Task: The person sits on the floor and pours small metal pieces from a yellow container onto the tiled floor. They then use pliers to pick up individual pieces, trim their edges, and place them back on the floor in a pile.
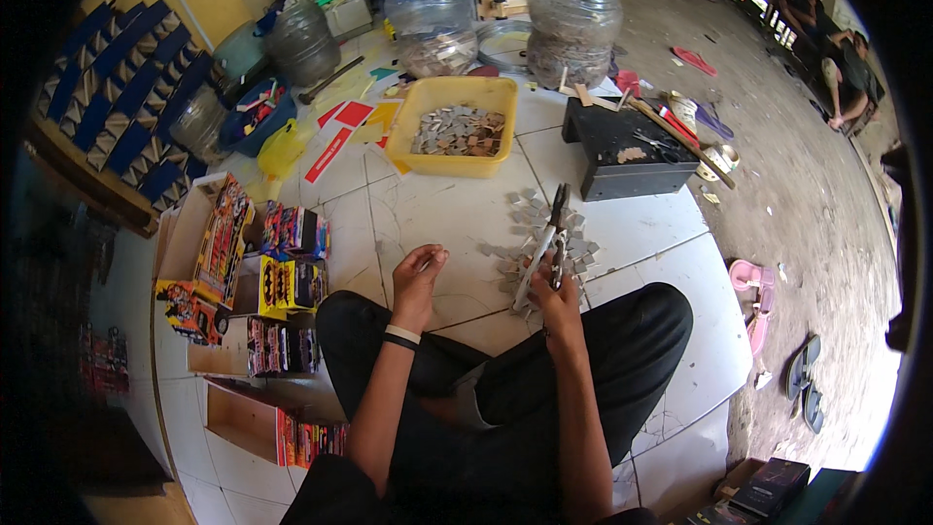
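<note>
My right hand (556,303) is closed round a pair of shears (558,212), whose dark tips point away from me. A long pale bar (534,267) slants beside the grip; I cannot tell whether it is a handle or a separate strip. Beneath the shears lies a loose pile of small grey square pieces (581,251) on the white tiles. My left hand (416,282) is raised to the left of the pile, fingers curled and thumb pressed to them. Anything pinched there is too small to make out. Farther off, a yellow basin (498,95) holds many similar pieces.
Boxes of small colourful packs (292,284) line the left side. A black low stand (637,175) carries scissors (661,146) at the right. Large plastic containers (575,34) stand at the back. Pink sandals (753,301) and dark sandals (803,379) lie right, with people sitting beyond.
</note>
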### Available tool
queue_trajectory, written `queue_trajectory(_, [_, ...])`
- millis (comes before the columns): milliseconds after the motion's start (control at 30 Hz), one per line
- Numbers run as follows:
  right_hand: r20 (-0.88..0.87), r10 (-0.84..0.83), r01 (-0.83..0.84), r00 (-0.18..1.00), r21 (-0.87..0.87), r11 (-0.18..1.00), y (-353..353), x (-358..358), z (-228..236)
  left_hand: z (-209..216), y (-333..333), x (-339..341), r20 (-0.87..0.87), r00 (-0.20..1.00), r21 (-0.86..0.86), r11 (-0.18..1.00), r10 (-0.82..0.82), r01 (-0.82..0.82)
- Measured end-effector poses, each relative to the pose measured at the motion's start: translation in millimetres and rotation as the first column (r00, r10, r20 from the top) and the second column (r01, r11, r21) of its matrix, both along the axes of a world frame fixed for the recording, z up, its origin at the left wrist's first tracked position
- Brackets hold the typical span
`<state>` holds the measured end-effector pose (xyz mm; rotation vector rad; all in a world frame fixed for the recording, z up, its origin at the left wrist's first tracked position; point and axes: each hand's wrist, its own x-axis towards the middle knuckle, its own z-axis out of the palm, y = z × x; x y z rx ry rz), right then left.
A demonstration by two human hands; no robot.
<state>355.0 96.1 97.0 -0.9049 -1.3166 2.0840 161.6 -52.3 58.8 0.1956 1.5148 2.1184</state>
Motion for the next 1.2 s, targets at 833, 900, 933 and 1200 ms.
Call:
queue_trajectory(833, [0.425,0.273,-0.504,0.863,0.688,0.523,-83.7,-21.6,-8.5,6.5,-38.4,-3.0,-0.272,0.92,0.028,0.958,0.282,-0.285])
queue_trajectory(900, [0.425,0.211,-0.473,0.88,0.757,0.45,-83.9,-21.8,-12.8,9.0,-39.3,-2.7,-0.207,0.939,0.04,0.962,0.273,-0.271])
queue_trajectory(933, [0.429,0.193,-0.469,0.883,0.774,0.425,-83.3,-21.7,-14.6,10.4,-39.2,-2.0,-0.21,0.942,0.048,0.965,0.261,-0.257])
queue_trajectory(1200, [0.4,0.145,-0.425,0.905,0.839,0.339,-80.4,-22.2,-17.8,20.0,-38.7,3.4,-0.212,0.956,0.036,0.979,0.203,-0.2])
